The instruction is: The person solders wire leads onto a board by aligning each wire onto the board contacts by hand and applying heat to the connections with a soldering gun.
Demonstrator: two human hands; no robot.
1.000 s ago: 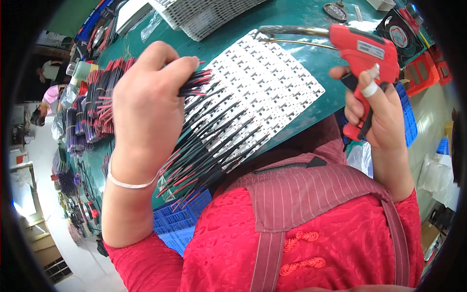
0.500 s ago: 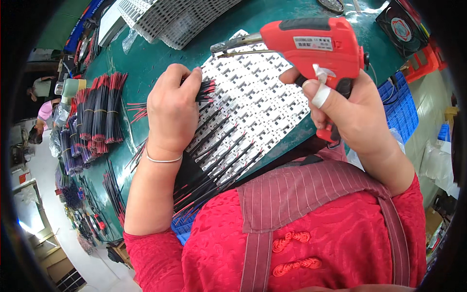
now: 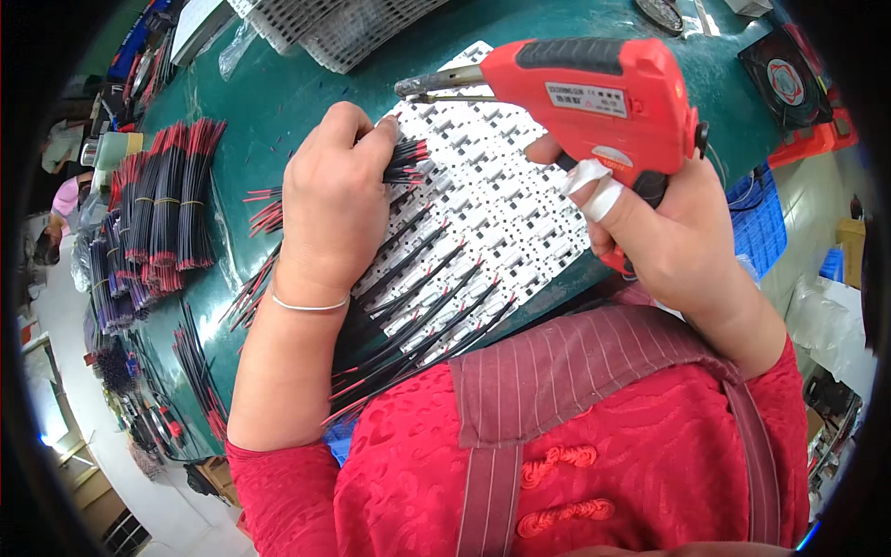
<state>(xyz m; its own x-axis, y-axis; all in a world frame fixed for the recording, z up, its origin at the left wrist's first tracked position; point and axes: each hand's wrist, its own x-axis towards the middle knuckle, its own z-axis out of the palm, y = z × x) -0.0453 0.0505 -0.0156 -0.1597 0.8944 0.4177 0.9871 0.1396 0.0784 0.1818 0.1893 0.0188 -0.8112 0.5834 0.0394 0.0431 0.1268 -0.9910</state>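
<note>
My right hand (image 3: 670,227), with white tape around the thumb, is wrapped round the grip of a red and black soldering gun (image 3: 580,97). Its metal tip and a thin tube below it point left, close to the fingertips of my left hand (image 3: 336,200). Those fingers are closed on a bunch of thin black wires (image 3: 406,165) with red ends, which stick out on both sides of the fist. Beneath lies a white panel (image 3: 520,195) of small repeated parts with slots. Several black wires (image 3: 432,288) lie across its near left edge in a row. My fingers hide the tip's contact point.
Tied bundles of black, red-ended wires (image 3: 167,209) lie on the green table (image 3: 278,84) at left, loose wires (image 3: 197,367) nearer. White perforated panels (image 3: 357,32) are stacked at the back. A black fan (image 3: 784,79) stands far right, by a blue crate (image 3: 759,218).
The view has shifted slightly. The soldering gun has moved a little left relative to the panel, its tip staying near my left fingertips. Both hands keep their hold.
</note>
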